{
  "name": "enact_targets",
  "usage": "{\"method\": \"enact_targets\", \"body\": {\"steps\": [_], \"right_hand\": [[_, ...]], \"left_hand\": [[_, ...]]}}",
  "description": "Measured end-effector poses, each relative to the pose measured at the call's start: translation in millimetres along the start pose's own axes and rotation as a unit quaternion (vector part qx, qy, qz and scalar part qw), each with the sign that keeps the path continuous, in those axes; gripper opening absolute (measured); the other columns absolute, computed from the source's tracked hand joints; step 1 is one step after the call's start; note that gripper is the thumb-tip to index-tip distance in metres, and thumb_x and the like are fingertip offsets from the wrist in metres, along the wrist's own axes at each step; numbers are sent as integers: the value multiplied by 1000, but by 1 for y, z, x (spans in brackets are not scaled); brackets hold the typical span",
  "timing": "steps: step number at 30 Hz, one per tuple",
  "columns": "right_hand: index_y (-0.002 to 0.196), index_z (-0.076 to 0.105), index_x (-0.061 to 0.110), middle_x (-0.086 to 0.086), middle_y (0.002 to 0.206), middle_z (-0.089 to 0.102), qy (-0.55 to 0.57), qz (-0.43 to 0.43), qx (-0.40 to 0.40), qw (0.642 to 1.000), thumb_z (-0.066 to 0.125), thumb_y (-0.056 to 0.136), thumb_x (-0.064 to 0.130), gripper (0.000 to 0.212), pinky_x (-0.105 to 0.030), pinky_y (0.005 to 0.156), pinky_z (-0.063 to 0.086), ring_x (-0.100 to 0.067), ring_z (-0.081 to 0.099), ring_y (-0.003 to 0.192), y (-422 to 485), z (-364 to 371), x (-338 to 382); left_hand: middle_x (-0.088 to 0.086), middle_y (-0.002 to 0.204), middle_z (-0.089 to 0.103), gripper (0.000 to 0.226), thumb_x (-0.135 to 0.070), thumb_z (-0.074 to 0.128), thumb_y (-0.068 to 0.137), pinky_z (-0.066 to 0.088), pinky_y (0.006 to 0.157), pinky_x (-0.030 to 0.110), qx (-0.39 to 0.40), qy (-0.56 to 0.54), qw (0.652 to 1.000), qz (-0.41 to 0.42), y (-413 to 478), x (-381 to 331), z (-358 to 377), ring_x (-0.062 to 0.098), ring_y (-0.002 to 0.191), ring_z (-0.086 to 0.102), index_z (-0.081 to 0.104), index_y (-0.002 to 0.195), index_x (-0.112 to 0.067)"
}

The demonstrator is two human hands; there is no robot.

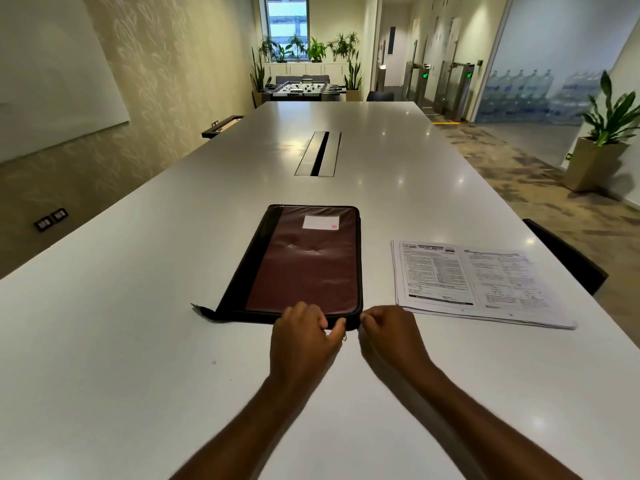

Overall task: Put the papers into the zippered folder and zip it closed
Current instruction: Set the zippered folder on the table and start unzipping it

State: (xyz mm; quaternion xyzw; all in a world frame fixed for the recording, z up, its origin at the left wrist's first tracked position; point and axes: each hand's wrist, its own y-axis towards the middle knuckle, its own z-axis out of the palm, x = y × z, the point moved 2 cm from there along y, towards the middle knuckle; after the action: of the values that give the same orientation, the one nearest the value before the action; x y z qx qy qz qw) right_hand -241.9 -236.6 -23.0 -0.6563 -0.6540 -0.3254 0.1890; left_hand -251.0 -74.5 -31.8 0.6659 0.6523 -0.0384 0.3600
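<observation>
The job has only just begun. The folder [301, 265] lies flat on the white table [104, 341], right in front of the person, and it looks closed. The papers [474, 282] are not inside yet. They sit in a neat pile on the table, just to the right of the folder and not touching it. Both hands are at the near right corner of the folder. The left hand [304, 332] rests on the near edge with its thumb and fingers pressed together on that edge, likely pinching the zipper pull, though it is too small to be sure. The right hand [388, 327] is curled at the same corner and touches it, but I cannot tell what it grips. Left to do: unzip the folder, open it, slide the papers in, and zip it shut. The folder has a small white label [321, 222], and the papers carry printed words, but none can be read.
</observation>
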Motion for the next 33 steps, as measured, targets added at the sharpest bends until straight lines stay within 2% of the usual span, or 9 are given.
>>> {"method": "enact_targets", "body": {"steps": [3,6,12,16,20,27,29,31,33], "right_hand": [[61,70,6,-10,59,67,12,45,17,999,62,87,35,40,-32,60,47,-22,64,60,14,-1,1],[62,71,3,-13,59,67,29,95,26,995,67,81,45,46,-33,61,49,-23,65,61,21,4,2],[49,55,8,-3,47,49,92,154,37,983,74,78,30,41,-31,59,38,-19,50,52,27,9,4],[63,66,-2,-8,56,55,98,175,41,979,73,76,26,31,-29,58,40,-22,54,56,28,10,6],[54,55,7,-6,51,49,87,180,42,979,72,76,26,34,-28,54,35,-21,49,52,29,10,6],[46,43,13,-2,45,42,98,182,34,978,71,77,23,43,-29,52,31,-19,43,47,27,9,9],[47,45,12,-1,43,43,122,195,35,972,70,78,23,41,-26,48,33,-16,43,43,26,9,11],[56,55,6,-7,45,53,188,221,54,955,71,79,22,33,-22,42,40,-17,51,37,23,9,14],[67,61,0,-18,57,64,235,242,74,939,72,80,21,27,-29,46,53,-27,62,42,21,10,19]], "left_hand": [[-6,75,63,51,-71,58,70,48,64,33,65,99,992,-54,-10,-10,7,17,75,59,63,73,-21],[-5,76,66,44,-63,55,80,47,66,32,71,127,988,-58,-9,-19,9,17,77,61,65,75,-20],[-3,79,69,29,-35,47,94,45,66,30,69,123,990,-26,-10,-23,12,17,76,61,67,79,-20],[-1,82,67,24,-33,49,93,43,68,30,73,120,990,-28,-8,-15,8,18,80,60,65,81,-18],[1,83,65,20,-30,52,92,42,68,31,68,137,987,-43,-5,6,-7,20,81,58,62,80,-16],[0,76,62,22,-29,55,90,39,64,31,46,138,988,-55,-5,26,-24,20,74,56,59,74,-16],[0,76,62,22,-30,53,90,41,64,33,52,140,988,-45,-5,22,-22,21,75,56,58,74,-16],[0,75,61,20,-29,54,89,42,63,34,60,135,989,-27,-5,17,-19,22,74,57,58,74,-17],[1,70,60,17,-23,62,85,42,58,35,60,110,992,-2,-7,10,-16,23,67,57,58,70,-16]]}}
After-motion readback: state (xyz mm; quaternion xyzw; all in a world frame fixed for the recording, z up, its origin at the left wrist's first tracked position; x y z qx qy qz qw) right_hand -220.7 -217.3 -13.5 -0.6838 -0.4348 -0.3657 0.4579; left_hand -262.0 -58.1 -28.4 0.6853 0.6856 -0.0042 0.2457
